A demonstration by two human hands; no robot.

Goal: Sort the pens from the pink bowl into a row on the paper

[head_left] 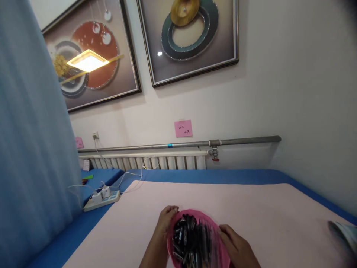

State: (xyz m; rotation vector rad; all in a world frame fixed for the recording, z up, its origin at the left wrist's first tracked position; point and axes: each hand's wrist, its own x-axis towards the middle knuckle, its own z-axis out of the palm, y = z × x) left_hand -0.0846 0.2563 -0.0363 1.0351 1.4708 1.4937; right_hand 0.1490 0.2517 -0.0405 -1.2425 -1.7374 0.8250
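Observation:
Near the bottom of the head view is a round pink basket (198, 213). Black pen-like pieces (185, 232) fill its left part, and a row of long clear and dark sticks (208, 242) lies along the right, blurred. My left hand (165, 220) grips the rim at the upper left, fingers curled over it. On the right side, my right hand (235, 243) pinches the rim, its thumb partly hidden. The basket's lower edge is cut off by the frame. Under it spreads a pale pink sheet (122, 227).
A blue bed-like surface (195, 176) lies under the sheet. To the left are a power strip (102, 201) with plugs and white cables, and a blue curtain (36, 149). A radiator (178, 162) and pipe line the wall. A blurred striped object (344, 234) is at right.

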